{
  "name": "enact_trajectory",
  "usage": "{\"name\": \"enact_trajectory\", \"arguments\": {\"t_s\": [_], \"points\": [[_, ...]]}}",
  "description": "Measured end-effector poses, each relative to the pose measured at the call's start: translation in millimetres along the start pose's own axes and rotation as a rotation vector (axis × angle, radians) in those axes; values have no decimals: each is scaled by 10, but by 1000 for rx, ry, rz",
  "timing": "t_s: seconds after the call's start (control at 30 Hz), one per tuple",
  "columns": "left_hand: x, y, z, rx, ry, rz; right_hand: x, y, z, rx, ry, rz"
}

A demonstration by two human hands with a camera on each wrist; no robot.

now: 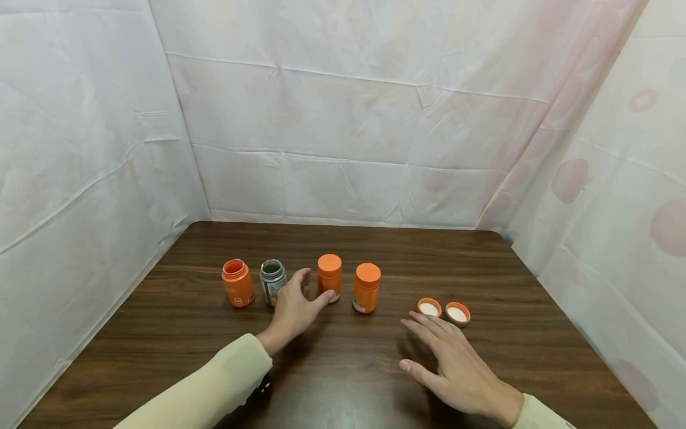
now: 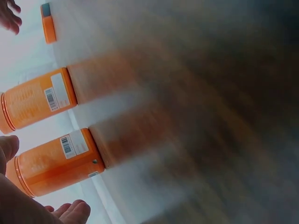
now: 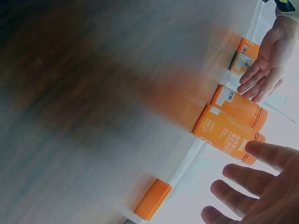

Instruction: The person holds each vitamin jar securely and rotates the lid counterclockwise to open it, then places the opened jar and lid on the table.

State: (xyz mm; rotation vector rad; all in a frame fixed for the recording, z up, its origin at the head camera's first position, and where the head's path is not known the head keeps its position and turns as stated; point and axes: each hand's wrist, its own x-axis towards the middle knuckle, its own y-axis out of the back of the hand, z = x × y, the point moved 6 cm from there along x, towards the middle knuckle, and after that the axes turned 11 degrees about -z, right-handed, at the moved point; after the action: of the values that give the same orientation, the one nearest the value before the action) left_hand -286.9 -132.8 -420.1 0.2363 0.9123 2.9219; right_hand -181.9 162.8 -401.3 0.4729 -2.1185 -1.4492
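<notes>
My left hand (image 1: 292,311) reaches in beside a capped orange bottle (image 1: 329,279), its thumb and fingers spread on either side. In the left wrist view, that bottle (image 2: 60,163) stands between the thumb and the fingertips, with nothing gripped. Just right of it is a second capped orange bottle (image 1: 367,289). My right hand (image 1: 458,366) hovers over the table with fingers apart and nothing held. Near its fingertips, two orange-rimmed lids, a left one (image 1: 429,307) and a right one (image 1: 458,313), lie with their white insides up.
Left of the left hand stand an uncapped orange bottle (image 1: 239,288) and an uncapped grey one (image 1: 272,279), partly behind the fingers. The dark wooden table (image 1: 348,369) has white sheeting (image 1: 343,119) hung at its back and sides.
</notes>
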Motion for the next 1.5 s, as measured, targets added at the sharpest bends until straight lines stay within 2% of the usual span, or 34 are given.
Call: {"name": "enact_trajectory", "arguments": {"t_s": [0.5,0.87,1.1,1.5], "points": [[138,-113,-55,-38,33,-23,3,-6,5,15,-13,-17],[221,-128,-13,-61,78,-50,-2,-10,26,14,-22,-24],[262,-140,9,-68,77,-66,-2,-6,32,14,-23,-21],[288,-161,-25,-69,113,-68,-6,-8,39,22,-24,-22]]}}
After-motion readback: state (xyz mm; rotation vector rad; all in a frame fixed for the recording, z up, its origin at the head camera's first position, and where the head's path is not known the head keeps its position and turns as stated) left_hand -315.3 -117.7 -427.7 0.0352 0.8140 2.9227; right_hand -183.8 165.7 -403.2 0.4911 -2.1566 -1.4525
